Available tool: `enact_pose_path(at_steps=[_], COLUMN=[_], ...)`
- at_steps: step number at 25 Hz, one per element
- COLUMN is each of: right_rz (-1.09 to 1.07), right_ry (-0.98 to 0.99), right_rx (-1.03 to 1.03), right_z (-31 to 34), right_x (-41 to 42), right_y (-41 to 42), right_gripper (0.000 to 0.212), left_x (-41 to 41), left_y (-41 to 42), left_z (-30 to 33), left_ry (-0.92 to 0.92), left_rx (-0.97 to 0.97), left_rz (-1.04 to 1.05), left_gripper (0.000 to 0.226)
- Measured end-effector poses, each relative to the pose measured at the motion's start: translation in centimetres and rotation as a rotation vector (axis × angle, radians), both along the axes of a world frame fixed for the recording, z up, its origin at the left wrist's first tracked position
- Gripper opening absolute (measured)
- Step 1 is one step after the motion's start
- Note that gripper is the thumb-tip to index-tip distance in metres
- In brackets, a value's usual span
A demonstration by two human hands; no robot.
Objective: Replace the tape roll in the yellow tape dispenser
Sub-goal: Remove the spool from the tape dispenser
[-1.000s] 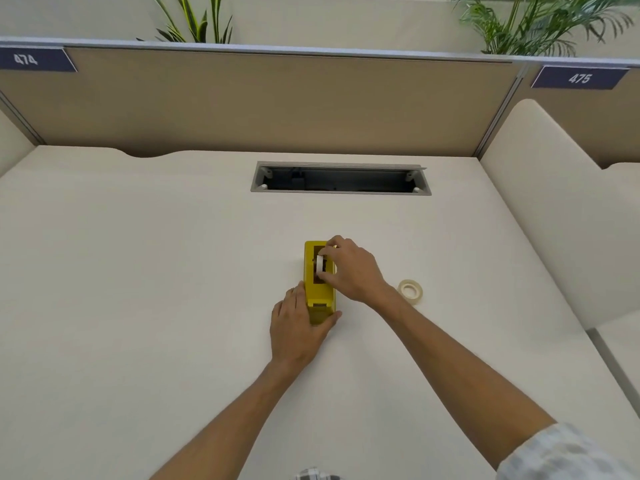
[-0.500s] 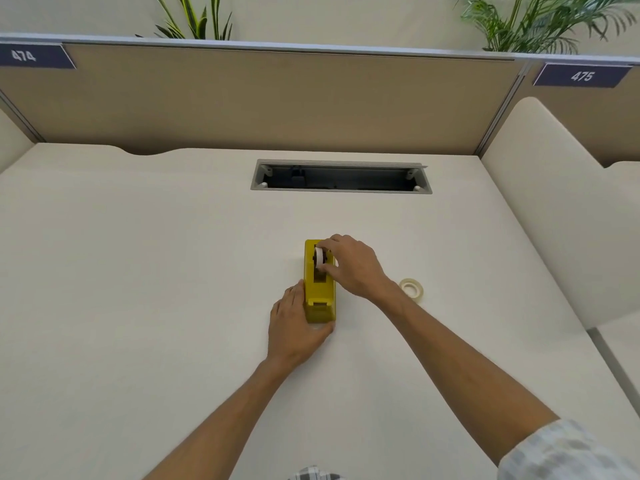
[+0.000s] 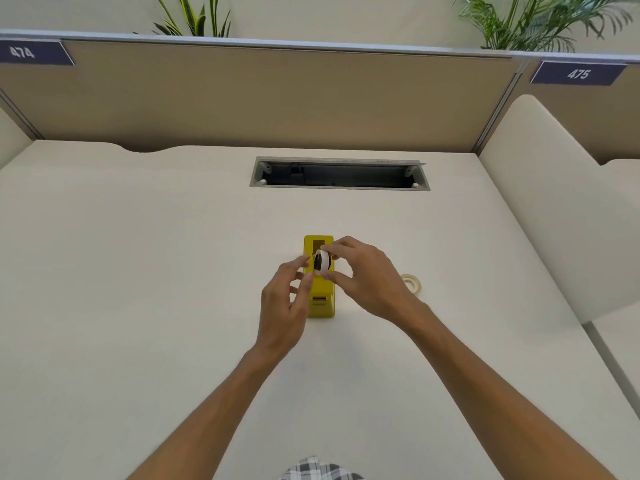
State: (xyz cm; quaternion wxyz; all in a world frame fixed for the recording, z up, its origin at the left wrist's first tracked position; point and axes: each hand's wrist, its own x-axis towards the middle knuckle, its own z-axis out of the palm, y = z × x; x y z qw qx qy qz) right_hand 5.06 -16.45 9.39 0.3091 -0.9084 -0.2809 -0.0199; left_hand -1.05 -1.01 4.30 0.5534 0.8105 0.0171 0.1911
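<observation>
We look down on a wide cream counter (image 3: 138, 271) backed by a tan cubicle partition (image 3: 277, 98), with a long rectangular grey cable slot (image 3: 339, 174) let into it near the far edge. In the middle stands the yellow plastic tape dispenser (image 3: 323, 303), upright with its long side running away from us; its dark roll bay at the far end shows open. Our right hand (image 3: 367, 271) grips a small white tape roll with a dark hub (image 3: 320, 261) between thumb and fingertips, holding it on edge just above the dispenser's bay. Our left hand (image 3: 284, 299) is half open beside the dispenser's left side, fingers curled loosely, the forefinger tip reaching toward the roll; we cannot tell if it touches. A second, pale translucent tape roll (image 3: 412, 282) lies flat on the counter to the right, just beyond the right wrist.
</observation>
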Motion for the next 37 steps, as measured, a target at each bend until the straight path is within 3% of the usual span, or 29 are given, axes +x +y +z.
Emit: enact_pose_path(at_steps=[12, 19, 26, 31, 37], right_rz=[0.044, 0.054, 0.054, 0.049, -0.077], right_ry=[0.018, 0.05, 0.111, 0.142, 0.174], right_rx=[0.068, 0.144, 0.274, 0.339, 0.291], right_z=[3.0, 3.4, 3.3, 3.4, 1.5], right_x=[-3.1, -3.5, -3.3, -3.4, -2.6], right_y=[-2.0, -2.8, -3.0, -3.1, -4.5], right_gripper=[0.038, 0.037, 0.04, 0.04, 0.038], left_x=[-1.4, -1.2, -1.4, -1.3, -1.0], left_y=[-0.8, 0.1, -0.2, 0.0, 0.4], left_z=[3.2, 4.0, 4.5, 4.7, 4.5], left_ry=[-0.143, -0.087, -0.114, -0.038, -0.004], left_rx=[0.033, 0.04, -0.045, -0.089, -0.163], left_rz=[-0.112, -0.267, -0.232, -0.268, -0.232], left_gripper=[0.026, 0.021, 0.023, 0.017, 0.022])
